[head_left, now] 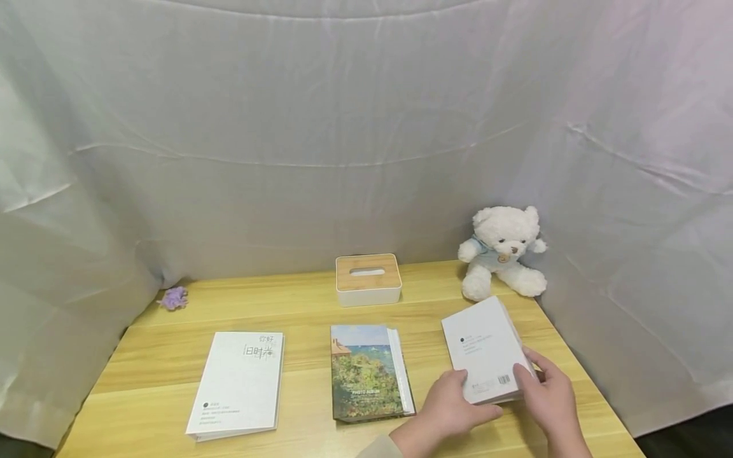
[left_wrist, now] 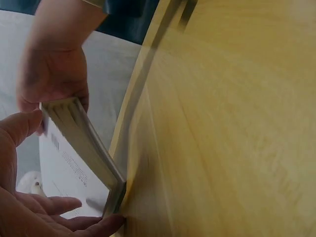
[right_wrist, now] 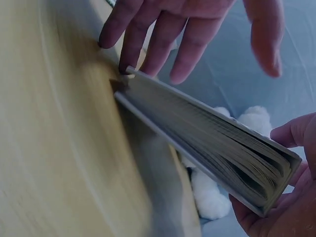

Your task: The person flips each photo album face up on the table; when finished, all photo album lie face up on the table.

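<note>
A thick white photo album [head_left: 481,353] with small print and a barcode tilts over the table at the right. My right hand [head_left: 546,394] grips its near right corner, thumb on the cover and fingers underneath. Its page edges [right_wrist: 202,133] show between the covers in the right wrist view, with the far side of the album low over the wood. At the album's lower left edge is my left hand [head_left: 449,407], thumb and fingers spread. In the right wrist view, the left fingers [right_wrist: 163,42] are fairly straight alongside the album.
A photo album with a painted seaside cover [head_left: 366,375] lies in the middle, and another white album [head_left: 237,381] lies left. Behind them stand a tissue box [head_left: 368,280] and a white teddy bear [head_left: 504,251]. A purple flower [head_left: 174,298] lies by the left curtain.
</note>
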`<action>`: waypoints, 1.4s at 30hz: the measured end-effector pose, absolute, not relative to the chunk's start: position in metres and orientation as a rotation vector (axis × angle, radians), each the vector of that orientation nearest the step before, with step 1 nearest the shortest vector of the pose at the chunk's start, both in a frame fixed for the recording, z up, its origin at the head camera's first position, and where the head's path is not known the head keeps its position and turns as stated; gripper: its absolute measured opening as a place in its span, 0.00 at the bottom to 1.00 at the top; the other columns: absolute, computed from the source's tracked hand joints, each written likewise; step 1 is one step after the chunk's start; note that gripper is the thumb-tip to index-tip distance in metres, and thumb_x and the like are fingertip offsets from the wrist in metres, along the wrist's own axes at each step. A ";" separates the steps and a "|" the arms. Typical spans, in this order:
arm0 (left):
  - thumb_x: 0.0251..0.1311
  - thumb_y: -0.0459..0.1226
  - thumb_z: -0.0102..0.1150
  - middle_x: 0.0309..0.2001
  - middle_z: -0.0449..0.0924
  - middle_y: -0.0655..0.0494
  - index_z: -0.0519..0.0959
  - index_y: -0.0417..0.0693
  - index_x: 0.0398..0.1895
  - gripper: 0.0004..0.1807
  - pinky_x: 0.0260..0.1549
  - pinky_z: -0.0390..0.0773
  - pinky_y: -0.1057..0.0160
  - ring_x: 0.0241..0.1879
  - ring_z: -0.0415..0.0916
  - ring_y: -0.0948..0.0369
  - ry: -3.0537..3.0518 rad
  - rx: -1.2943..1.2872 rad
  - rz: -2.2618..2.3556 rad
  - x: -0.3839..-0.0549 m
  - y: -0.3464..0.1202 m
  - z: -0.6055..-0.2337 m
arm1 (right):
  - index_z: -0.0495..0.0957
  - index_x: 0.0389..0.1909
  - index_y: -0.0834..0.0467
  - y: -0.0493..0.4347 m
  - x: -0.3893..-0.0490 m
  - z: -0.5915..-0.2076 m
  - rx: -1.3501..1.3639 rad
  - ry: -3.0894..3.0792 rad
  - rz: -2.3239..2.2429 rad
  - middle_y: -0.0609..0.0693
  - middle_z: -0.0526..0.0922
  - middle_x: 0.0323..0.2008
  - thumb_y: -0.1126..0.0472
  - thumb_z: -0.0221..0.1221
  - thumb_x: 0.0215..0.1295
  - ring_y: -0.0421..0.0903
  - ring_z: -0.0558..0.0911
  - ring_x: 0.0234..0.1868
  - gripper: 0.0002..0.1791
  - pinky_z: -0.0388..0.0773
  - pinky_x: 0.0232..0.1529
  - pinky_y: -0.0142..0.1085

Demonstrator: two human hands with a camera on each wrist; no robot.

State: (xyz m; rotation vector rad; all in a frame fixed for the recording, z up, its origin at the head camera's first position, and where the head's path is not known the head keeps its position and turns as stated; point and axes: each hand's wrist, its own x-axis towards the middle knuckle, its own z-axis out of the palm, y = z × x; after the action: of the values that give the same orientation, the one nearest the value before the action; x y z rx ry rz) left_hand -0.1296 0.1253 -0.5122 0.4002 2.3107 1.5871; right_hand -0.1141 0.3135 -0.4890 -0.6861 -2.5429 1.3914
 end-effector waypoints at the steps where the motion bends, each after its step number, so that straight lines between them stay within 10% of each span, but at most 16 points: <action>1: 0.49 0.48 0.84 0.33 0.78 0.64 0.83 0.54 0.43 0.22 0.29 0.75 0.68 0.28 0.72 0.68 2.306 0.402 1.591 -0.130 0.126 -0.512 | 0.72 0.73 0.66 0.313 -0.113 -0.487 -0.676 -2.540 1.390 0.72 0.78 0.63 0.58 0.58 0.78 0.32 0.77 0.42 0.28 0.79 0.36 0.25; 13: 0.53 0.49 0.81 0.41 0.78 0.59 0.83 0.40 0.53 0.30 0.34 0.76 0.69 0.33 0.71 0.68 2.325 0.415 1.485 -0.129 0.123 -0.515 | 0.82 0.63 0.66 0.303 -0.107 -0.477 -0.508 -2.464 1.270 0.67 0.77 0.68 0.60 0.65 0.74 0.18 0.68 0.43 0.21 0.67 0.44 0.16; 22: 0.56 0.50 0.79 0.45 0.73 0.55 0.81 0.28 0.59 0.38 0.39 0.76 0.69 0.36 0.69 0.66 2.351 0.388 1.467 -0.125 0.123 -0.517 | 0.82 0.61 0.67 0.298 -0.109 -0.472 -0.456 -2.327 1.356 0.47 0.88 0.44 0.67 0.66 0.71 0.27 0.80 0.35 0.20 0.80 0.30 0.24; 30: 0.63 0.47 0.73 0.53 0.75 0.59 0.78 0.39 0.68 0.34 0.39 0.78 0.72 0.42 0.73 0.71 2.275 0.445 1.772 -0.124 0.124 -0.504 | 0.77 0.68 0.68 0.304 -0.108 -0.472 -0.615 -2.276 1.605 0.21 0.80 0.41 0.59 0.59 0.80 0.24 0.80 0.42 0.23 0.80 0.42 0.20; 42: 0.68 0.52 0.68 0.62 0.71 0.57 0.68 0.61 0.80 0.38 0.40 0.77 0.73 0.40 0.73 0.73 2.277 0.589 1.849 -0.127 0.128 -0.478 | 0.82 0.58 0.74 0.301 -0.113 -0.473 -0.652 -2.005 1.903 0.31 0.87 0.37 0.63 0.57 0.80 0.30 0.85 0.41 0.18 0.84 0.40 0.25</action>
State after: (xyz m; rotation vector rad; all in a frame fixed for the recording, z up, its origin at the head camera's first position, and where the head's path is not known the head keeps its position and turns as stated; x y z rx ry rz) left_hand -0.1265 0.1281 -0.4782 0.5893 2.2771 1.8494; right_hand -0.1130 0.3012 -0.4727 -0.6518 -2.0049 1.9029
